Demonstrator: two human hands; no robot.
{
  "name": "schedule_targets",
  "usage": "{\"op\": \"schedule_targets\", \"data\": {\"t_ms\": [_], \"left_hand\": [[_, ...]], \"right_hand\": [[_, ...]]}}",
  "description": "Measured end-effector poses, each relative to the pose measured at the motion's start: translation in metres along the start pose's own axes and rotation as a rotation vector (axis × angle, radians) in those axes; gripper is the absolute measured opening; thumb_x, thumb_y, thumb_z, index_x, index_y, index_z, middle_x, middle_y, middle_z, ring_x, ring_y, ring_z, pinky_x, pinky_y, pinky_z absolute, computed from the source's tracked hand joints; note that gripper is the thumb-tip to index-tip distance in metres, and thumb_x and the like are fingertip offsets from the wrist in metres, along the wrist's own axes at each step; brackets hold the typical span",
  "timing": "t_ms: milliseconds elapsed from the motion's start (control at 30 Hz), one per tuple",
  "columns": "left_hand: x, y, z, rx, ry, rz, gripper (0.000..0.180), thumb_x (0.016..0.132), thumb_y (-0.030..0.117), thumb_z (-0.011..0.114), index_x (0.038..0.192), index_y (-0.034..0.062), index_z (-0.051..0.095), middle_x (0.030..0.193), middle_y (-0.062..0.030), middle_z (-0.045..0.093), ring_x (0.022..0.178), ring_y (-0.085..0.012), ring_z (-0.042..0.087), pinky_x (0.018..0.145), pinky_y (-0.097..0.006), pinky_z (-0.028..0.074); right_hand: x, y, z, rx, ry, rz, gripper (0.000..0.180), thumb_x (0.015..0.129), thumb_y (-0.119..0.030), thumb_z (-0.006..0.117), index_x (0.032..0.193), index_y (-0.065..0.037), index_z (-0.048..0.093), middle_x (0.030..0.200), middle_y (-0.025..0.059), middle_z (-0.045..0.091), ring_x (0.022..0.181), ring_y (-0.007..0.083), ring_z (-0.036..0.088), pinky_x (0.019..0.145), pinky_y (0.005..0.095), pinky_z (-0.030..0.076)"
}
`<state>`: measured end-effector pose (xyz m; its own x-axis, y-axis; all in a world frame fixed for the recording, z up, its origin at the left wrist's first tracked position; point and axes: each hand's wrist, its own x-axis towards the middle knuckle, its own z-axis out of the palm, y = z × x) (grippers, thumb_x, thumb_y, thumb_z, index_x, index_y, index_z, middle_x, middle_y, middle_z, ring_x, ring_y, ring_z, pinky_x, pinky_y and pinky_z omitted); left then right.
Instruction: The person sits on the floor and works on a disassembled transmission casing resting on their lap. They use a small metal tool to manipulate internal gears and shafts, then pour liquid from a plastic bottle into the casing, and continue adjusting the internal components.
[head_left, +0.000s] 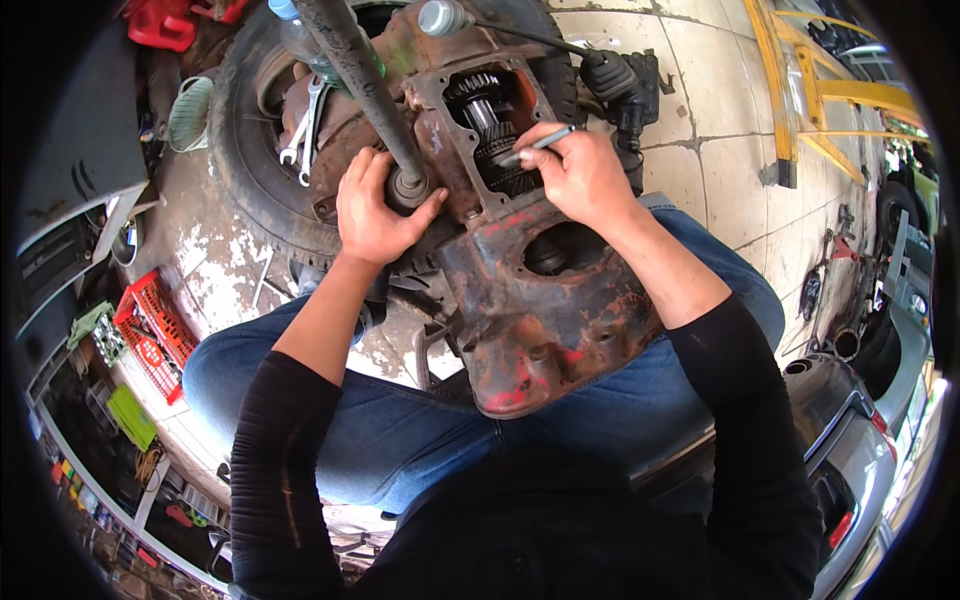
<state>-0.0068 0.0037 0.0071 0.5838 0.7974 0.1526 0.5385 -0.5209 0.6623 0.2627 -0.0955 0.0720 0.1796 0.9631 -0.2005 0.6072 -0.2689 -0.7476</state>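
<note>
A rusty, grease-stained gearbox housing (480,290) rests between my knees, a rectangular opening in its top. Inside the opening show dark toothed gears (478,88) on a shiny shaft. My right hand (588,180) pinches a slim grey rod (553,138), whose lower end is down by the gears; its exact kind is unclear. To the left, a thick metal bar (365,95) rises from a round collar (410,188). My left hand (380,210) lies against that collar, thumb and fingers spread on either side of it.
A large tyre (240,170) lies beneath the parts, with two wrenches (312,125) and a plastic bottle (310,45) on it. A rubber-booted lever (608,75) lies at the far right. Beyond stand a yellow metal frame (785,100) and, left, a red crate (150,325).
</note>
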Motion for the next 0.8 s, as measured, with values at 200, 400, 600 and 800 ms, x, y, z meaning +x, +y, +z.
{"op": "schedule_targets", "data": {"t_ms": [200,400,600,800], "left_hand": [[0.003,0.003,0.002,-0.005,-0.015,-0.012,0.051,0.074,0.027,0.096,0.114,0.0049,0.074,0.108,-0.0158,0.072,0.106,-0.039,0.071,0.095,-0.047,0.056],[-0.001,-0.003,0.0,-0.013,0.016,0.008,0.052,0.073,0.031,0.095,0.112,0.0046,0.073,0.106,-0.0152,0.068,0.103,-0.0392,0.069,0.092,-0.047,0.054],[0.003,0.002,0.002,-0.019,-0.013,-0.01,0.05,0.074,0.027,0.096,0.114,0.0055,0.075,0.109,-0.0146,0.072,0.105,-0.0381,0.071,0.095,-0.047,0.056],[-0.001,-0.001,0.001,0.001,-0.005,-0.018,0.051,0.074,0.026,0.096,0.114,0.0052,0.074,0.108,-0.0148,0.072,0.104,-0.0377,0.071,0.094,-0.047,0.056]], "right_hand": [[-0.002,0.004,0.01,0.191,0.015,-0.023,0.011,0.099,-0.006,0.073,0.107,-0.003,0.079,0.088,0.0153,0.08,0.081,0.0227,0.081,0.072,0.0325,0.058],[0.01,-0.002,-0.009,0.04,-0.001,0.053,0.011,0.102,-0.006,0.07,0.109,-0.003,0.078,0.089,0.0116,0.081,0.087,0.0199,0.081,0.076,0.0318,0.058],[0.008,0.012,-0.003,0.167,-0.17,0.151,0.013,0.105,-0.005,0.067,0.11,-0.001,0.078,0.098,0.0101,0.083,0.096,0.0174,0.081,0.086,0.0307,0.058],[0.014,0.002,-0.01,0.098,-0.185,0.196,0.014,0.101,-0.003,0.07,0.11,-0.003,0.081,0.099,0.0094,0.084,0.095,0.016,0.08,0.088,0.0302,0.058]]}}
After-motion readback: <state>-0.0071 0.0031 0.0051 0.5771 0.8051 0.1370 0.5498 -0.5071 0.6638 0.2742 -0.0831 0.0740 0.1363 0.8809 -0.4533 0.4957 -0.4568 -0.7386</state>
